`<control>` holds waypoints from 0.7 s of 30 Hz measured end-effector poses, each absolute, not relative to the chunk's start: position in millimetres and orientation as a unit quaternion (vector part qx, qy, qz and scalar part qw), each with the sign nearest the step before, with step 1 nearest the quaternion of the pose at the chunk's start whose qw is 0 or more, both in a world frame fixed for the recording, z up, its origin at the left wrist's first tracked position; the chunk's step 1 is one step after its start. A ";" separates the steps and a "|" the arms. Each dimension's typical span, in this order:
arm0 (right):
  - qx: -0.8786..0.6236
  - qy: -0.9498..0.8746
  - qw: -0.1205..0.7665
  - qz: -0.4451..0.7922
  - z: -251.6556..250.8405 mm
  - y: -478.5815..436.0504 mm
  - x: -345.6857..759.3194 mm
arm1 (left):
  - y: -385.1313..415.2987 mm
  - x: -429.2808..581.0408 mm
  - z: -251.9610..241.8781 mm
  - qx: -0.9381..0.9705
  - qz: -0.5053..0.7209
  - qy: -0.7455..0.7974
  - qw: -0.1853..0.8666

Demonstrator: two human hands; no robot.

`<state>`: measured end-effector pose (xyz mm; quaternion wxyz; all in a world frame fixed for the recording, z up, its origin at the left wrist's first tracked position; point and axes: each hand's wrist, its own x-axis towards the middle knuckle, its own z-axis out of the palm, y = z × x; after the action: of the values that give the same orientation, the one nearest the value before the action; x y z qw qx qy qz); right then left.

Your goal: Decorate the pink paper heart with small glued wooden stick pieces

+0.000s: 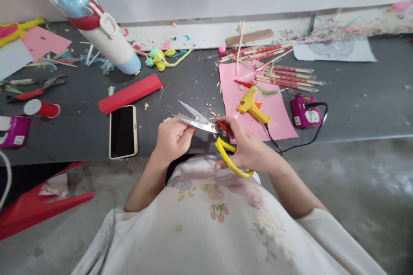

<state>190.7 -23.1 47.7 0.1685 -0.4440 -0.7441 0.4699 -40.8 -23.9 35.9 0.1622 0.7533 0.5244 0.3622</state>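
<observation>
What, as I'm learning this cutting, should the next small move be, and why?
Probably squeeze the scissors shut: the right hand holds their yellow handles with the blades open, and the left hand pinches at the lower blade, what it holds too small to tell.

Open tabletop point(151, 116) between phone point(123, 131) and scissors point(197, 123)

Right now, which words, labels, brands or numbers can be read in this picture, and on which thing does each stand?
No legible text anywhere.
On the right purple box: white label, too blurred to read.
On the left purple box: white label, too blurred.
On the wrapped sticks: red print, too small.
On the scissors in the right hand: no marking shows.
On the phone: dark screen.
</observation>
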 end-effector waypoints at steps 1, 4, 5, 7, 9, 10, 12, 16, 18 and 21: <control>-0.444 -0.743 0.164 0.473 48.2 -23.4 191.3 | -24.0 -41.0 38.3 0.749 0.360 0.524 0.188; -0.447 -0.742 0.157 0.475 49.0 -24.4 191.7 | -23.3 -41.9 45.0 0.746 0.350 0.512 0.242; -0.448 -0.741 0.156 0.475 49.1 -24.8 191.4 | -22.9 -42.2 46.7 0.748 0.347 0.507 0.252; -0.447 -0.741 0.159 0.475 49.5 -25.4 190.7 | -22.4 -42.9 49.0 0.752 0.341 0.499 0.264; -0.444 -0.742 0.163 0.476 49.9 -25.9 190.0 | -22.3 -43.5 50.5 0.754 0.334 0.497 0.269; -0.442 -0.742 0.165 0.476 50.1 -26.1 189.7 | -22.4 -43.9 51.0 0.756 0.328 0.497 0.272; -0.441 -0.742 0.168 0.477 50.2 -26.4 189.2 | -22.5 -44.8 51.8 0.759 0.314 0.499 0.275; -0.441 -0.743 0.165 0.476 49.7 -26.4 188.9 | -22.0 -47.6 52.0 0.768 0.294 0.497 0.277; -0.441 -0.745 0.161 0.475 48.9 -25.9 188.8 | -21.3 -49.1 51.6 0.772 0.286 0.496 0.276; -0.434 -0.745 0.162 0.479 47.2 -24.9 188.3 | -20.4 -50.7 51.5 0.777 0.269 0.499 0.276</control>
<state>188.3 -24.9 47.2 0.1624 -0.4345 -0.7455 0.4786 -50.7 -20.4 51.5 0.2759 0.7765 0.4986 0.2688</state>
